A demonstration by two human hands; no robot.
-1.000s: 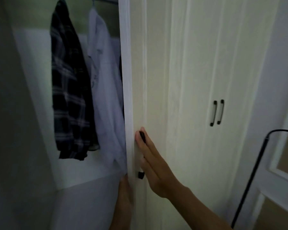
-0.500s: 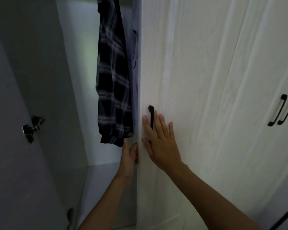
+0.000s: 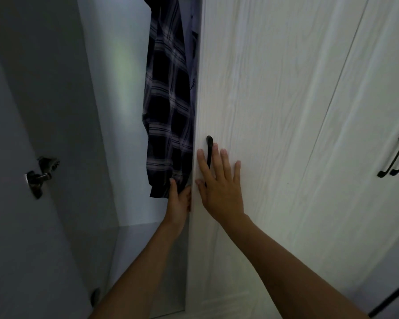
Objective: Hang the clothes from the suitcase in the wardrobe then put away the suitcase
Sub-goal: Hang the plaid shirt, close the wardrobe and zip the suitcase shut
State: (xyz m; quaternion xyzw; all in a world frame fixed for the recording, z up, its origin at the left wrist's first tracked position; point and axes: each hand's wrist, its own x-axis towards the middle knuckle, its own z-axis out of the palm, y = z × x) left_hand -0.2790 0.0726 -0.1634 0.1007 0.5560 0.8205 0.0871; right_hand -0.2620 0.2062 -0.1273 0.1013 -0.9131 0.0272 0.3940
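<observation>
A dark plaid shirt point(image 3: 168, 107) hangs inside the wardrobe, with a pale shirt point(image 3: 194, 31) behind it, mostly hidden by the white wardrobe door point(image 3: 274, 100). My right hand point(image 3: 219, 180) lies flat on the door's front with fingers spread, over the black door handle point(image 3: 209, 153). My left hand point(image 3: 179, 203) sits at the door's edge, its fingers curled around behind it, just under the plaid shirt's hem. The suitcase is not in view.
The open left door point(image 3: 21, 157) carries a metal hinge point(image 3: 40, 176) on its inner face. To the right are further closed white doors with a pair of black handles point(image 3: 396, 162). The wardrobe floor point(image 3: 134, 245) is visible below the shirts.
The view has swung left and closer to the door. My right hand has flattened against the door front, and less of the hanging shirts shows past the door edge.
</observation>
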